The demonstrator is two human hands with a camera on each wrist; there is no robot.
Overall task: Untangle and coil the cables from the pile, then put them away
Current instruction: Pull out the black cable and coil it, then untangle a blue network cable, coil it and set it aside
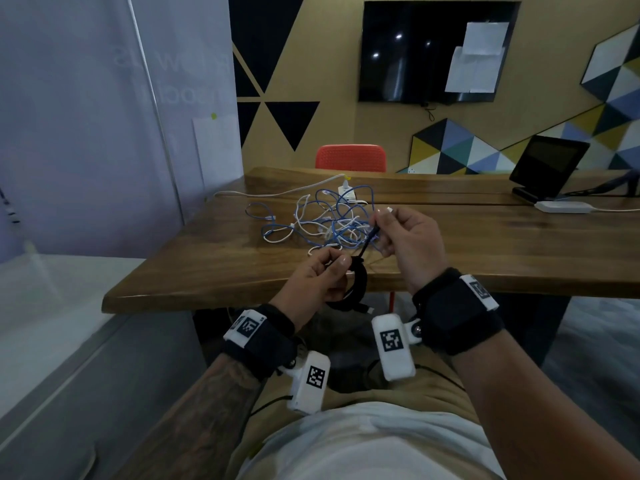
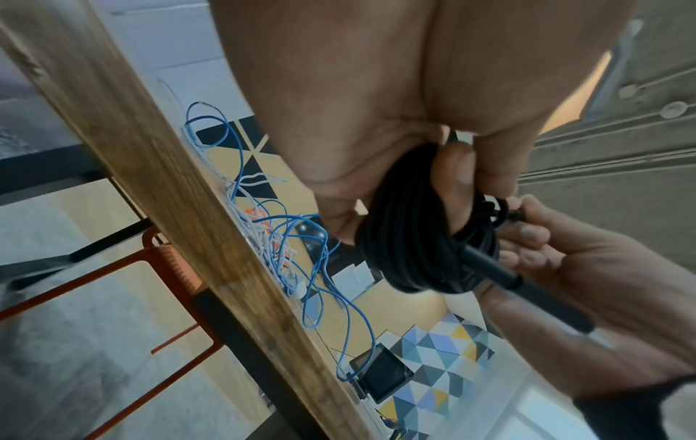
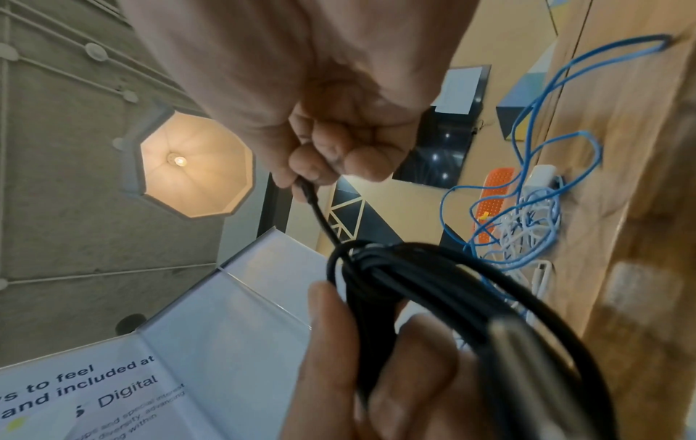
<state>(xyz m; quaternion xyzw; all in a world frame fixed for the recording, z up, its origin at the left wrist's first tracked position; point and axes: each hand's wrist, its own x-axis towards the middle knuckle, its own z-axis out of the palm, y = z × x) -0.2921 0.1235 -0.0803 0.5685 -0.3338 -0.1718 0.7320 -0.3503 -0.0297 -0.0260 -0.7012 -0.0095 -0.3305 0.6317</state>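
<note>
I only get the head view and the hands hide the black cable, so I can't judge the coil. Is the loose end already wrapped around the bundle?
Observer: The right wrist view shows the black cable end crossing over the bundled loops near the top; I cannot tell whether it goes all the way round.
Operator: How does the right hand hold that end?
Observer: The right hand pinches it between thumb and fingers, just above the bundle.
Operator: And the left hand?
Observer: In the left wrist view, the left hand has its thumb over the loops, gripping the coil.
Operator: Any plug free?
Observer: A long black plug lies across the coil, toward the right palm.
</note>
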